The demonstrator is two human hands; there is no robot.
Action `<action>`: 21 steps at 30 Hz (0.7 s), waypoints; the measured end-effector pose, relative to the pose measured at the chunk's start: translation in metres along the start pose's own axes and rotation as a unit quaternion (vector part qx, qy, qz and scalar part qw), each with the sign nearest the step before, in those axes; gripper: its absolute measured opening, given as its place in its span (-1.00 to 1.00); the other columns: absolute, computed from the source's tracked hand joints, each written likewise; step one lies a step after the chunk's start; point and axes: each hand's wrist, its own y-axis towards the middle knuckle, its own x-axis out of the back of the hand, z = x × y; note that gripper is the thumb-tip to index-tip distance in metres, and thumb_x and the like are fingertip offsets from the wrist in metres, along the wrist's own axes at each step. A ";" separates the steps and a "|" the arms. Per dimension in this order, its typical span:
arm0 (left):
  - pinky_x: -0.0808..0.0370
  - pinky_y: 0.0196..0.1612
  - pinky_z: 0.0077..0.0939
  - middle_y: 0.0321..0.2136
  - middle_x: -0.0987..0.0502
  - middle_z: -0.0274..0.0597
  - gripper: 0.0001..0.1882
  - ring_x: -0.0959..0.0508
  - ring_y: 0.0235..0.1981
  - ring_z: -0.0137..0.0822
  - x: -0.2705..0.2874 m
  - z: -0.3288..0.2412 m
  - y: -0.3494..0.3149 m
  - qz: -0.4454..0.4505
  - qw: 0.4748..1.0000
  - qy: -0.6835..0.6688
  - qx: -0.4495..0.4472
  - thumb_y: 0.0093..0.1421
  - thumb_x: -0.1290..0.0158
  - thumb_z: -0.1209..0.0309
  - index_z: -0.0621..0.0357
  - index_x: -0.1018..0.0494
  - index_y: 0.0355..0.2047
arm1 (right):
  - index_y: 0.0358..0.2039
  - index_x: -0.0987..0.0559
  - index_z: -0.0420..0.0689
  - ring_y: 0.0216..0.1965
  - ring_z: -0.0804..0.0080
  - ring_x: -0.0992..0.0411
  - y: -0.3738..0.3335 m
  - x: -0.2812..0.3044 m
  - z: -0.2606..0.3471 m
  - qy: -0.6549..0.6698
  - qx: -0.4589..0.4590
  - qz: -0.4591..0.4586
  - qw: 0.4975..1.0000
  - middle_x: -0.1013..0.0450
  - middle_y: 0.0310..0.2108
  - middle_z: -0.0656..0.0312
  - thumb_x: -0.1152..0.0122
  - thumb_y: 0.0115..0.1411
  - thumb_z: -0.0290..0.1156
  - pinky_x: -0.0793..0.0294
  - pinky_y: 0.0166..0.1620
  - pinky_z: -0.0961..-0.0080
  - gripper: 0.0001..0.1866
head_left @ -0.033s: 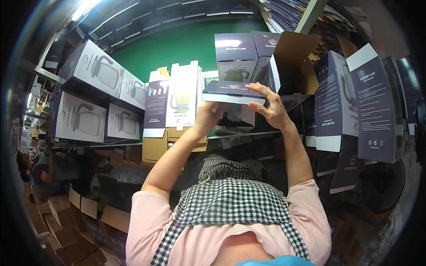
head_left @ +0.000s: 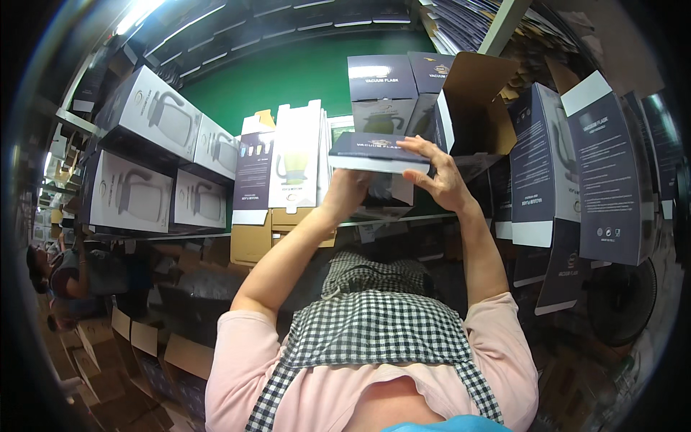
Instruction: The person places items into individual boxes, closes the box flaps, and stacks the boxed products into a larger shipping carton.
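Note:
Before me on the green bench stands a dark blue and white vacuum flask box [head_left: 368,143], its dark top tilted toward me with a pale front edge. My left hand [head_left: 347,191] is against the box's front, just under that edge, its fingertips hidden. My right hand [head_left: 440,173] grips the box's right end, long fingers over the top and thumb apart at the front edge. Below the top, the box's front lies in shadow, partly covered by my left hand. Directly behind stand two upright flask boxes [head_left: 382,86].
White flask boxes [head_left: 155,119] are stacked at the left. Flat folded cartons [head_left: 296,155] lean beside my left hand. An open brown-lined carton [head_left: 481,108] stands at the right, near more flask boxes [head_left: 612,173]. A fan [head_left: 622,306] is at far right; another person [head_left: 65,277] is at far left.
My left hand has shifted slightly right and toward me, under the box's pale front edge. The fingers of my right hand have slid a little to the left along the top.

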 end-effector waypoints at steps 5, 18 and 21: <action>-0.46 0.08 -0.34 -0.08 -0.53 -0.08 -0.64 -0.53 -0.01 -0.19 -0.002 0.016 0.002 0.171 0.956 -0.162 0.175 0.21 -0.02 0.59 0.32 -0.40 0.04 | 0.21 -0.42 0.02 0.44 -0.03 0.18 -0.023 0.000 -0.010 0.012 -0.019 0.046 0.999 -0.09 0.36 0.00 -0.35 0.05 -0.01 0.07 0.38 0.01 -0.28; -0.57 -0.17 -0.50 -0.21 -0.57 0.04 -0.23 -0.57 -0.15 -0.39 0.071 0.002 -0.014 0.161 0.912 -0.255 0.276 0.08 -0.32 0.29 0.52 -0.25 0.15 | 0.23 -0.40 0.19 0.42 -0.10 0.17 -0.036 -0.036 -0.021 -0.242 0.059 0.038 0.968 -0.05 0.36 0.02 -0.33 0.06 0.00 -0.11 0.35 0.00 -0.30; -0.58 -0.14 -0.44 -0.13 -0.51 0.04 -0.23 -0.58 -0.16 -0.27 0.066 0.015 -0.026 0.185 0.962 -0.064 0.191 -0.03 -0.37 0.25 0.42 -0.33 0.12 | 0.21 -0.43 0.18 0.41 -0.12 0.14 -0.042 -0.047 -0.029 -0.257 0.081 0.011 0.963 -0.09 0.34 0.02 -0.32 0.04 0.02 -0.14 0.34 0.01 -0.31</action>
